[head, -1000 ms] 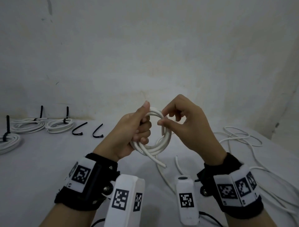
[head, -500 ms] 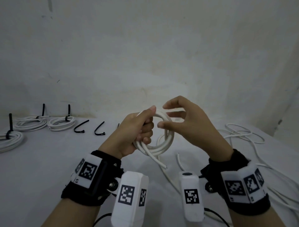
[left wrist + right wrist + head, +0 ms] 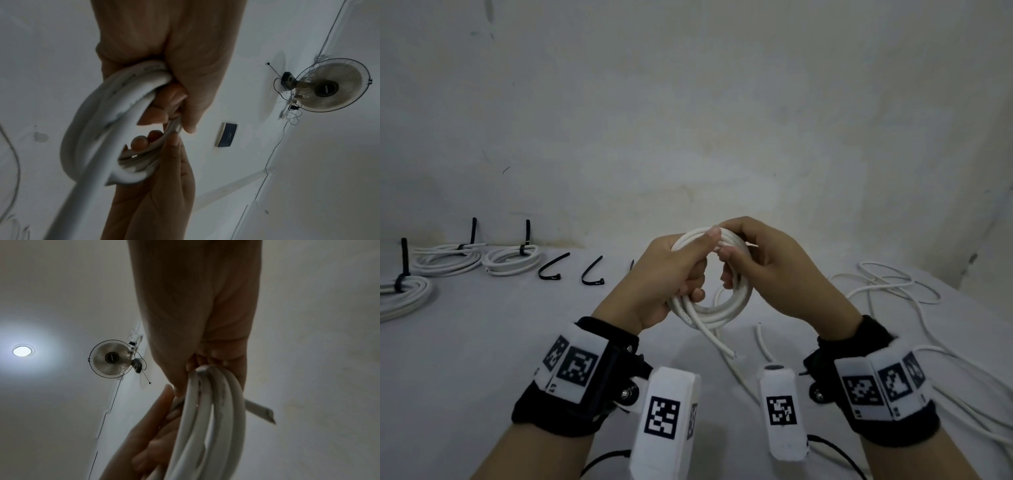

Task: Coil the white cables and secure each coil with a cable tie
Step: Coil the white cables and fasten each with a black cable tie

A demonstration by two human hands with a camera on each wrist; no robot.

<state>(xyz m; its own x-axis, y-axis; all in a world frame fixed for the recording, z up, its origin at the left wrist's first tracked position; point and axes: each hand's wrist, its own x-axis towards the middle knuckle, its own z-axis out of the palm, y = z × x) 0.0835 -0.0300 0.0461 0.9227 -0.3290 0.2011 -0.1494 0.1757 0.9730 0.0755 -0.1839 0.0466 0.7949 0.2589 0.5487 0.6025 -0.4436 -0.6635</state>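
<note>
Your right hand (image 3: 767, 270) is now closing onto the coil (image 3: 714, 301), which was open-fingered a moment ago; winding is nearly finishing.
Your left hand (image 3: 671, 274) is gripping the coil's left side, thumb lying over the top; both hands are holding it above the bench (image 3: 482, 342), its free end (image 3: 722, 347) is hanging below, and the cable ties (image 3: 553, 270) are lying well apart to the left.

The right hand (image 3: 205, 321) curls round the top of a white cable coil (image 3: 209, 418); the left hand (image 3: 148, 443) holds it lower. Behind hang a fan (image 3: 112, 359) and a ceiling light (image 3: 22, 350).
</note>
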